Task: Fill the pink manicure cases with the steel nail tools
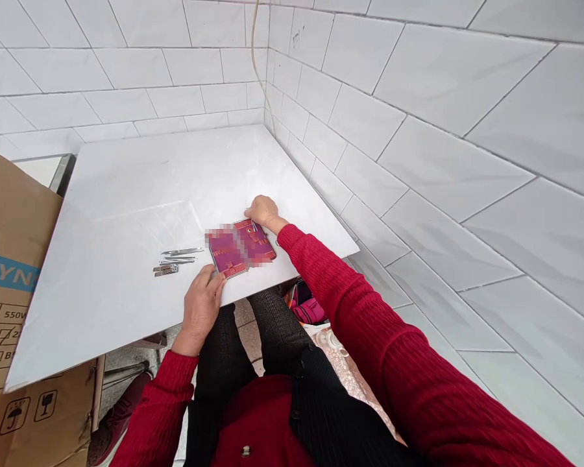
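Note:
An open manicure case (228, 256), purple inside with red straps and partly pixelated, lies flat near the white board's front edge. My left hand (202, 301) grips its near left edge between thumb and fingers. At the case's far right side is my right hand (263, 211), fingers curled closed; what they hold is hidden. Just below those fingers, a small shiny metal tool (254, 226) shows at the case. To the left lie nail clippers (166, 270), several slim metal tools (178, 261) and a longer pointed metal tool (182, 251).
The white board (126, 188) reaches a tiled wall (370, 117) at the back and right. A cardboard box (14, 272) stands against its left side. A thin cable (255, 58) hangs in the corner. Below the front edge is a pink and black item (309, 308).

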The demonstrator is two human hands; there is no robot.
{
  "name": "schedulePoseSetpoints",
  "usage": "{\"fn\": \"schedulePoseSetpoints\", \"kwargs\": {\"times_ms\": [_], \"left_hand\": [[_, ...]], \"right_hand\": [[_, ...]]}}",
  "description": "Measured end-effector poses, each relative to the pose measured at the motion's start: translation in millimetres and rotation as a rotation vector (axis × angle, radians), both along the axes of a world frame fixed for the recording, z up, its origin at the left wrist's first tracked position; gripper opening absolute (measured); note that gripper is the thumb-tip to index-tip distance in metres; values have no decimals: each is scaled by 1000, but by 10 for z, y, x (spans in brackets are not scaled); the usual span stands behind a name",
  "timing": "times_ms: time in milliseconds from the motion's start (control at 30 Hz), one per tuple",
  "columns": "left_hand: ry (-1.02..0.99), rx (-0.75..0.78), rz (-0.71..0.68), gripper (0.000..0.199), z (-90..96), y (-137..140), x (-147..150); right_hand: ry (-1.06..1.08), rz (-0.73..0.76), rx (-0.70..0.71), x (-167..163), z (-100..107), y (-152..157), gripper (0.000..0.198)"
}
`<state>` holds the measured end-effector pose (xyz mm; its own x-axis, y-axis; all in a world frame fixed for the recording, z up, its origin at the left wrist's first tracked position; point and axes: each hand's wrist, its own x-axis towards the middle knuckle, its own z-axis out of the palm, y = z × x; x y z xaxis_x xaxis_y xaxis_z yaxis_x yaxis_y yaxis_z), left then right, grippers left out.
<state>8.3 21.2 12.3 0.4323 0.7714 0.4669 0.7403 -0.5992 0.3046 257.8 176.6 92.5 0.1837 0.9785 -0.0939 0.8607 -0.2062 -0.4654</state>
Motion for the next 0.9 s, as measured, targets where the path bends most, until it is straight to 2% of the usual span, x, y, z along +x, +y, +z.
{"fn": "schedulePoseSetpoints", "kwargs": {"times_ms": [100,200,333,467,600,800,900], "left_hand": [[-9,15,10,36,-20,6,-3],[-12,22,11,35,-33,10,-2],[-9,41,13,33,-53,12,-3],[0,65,26,32,-69,4,1],[6,76,25,32,-56,-20,17],[20,103,32,29,-24,-57,37],[18,102,34,28,-12,-71,47]], "right_hand": [[-46,-38,19,213,78,36,15],[-136,-65,-33,486,67,32,15],[-178,-120,-76,741,-74,-18,13],[-61,-111,-64,818,-242,-82,8],[134,-89,78,859,-429,-153,23],[474,-203,401,903,-751,-250,16],[653,-291,504,899,-839,-283,18]]}}
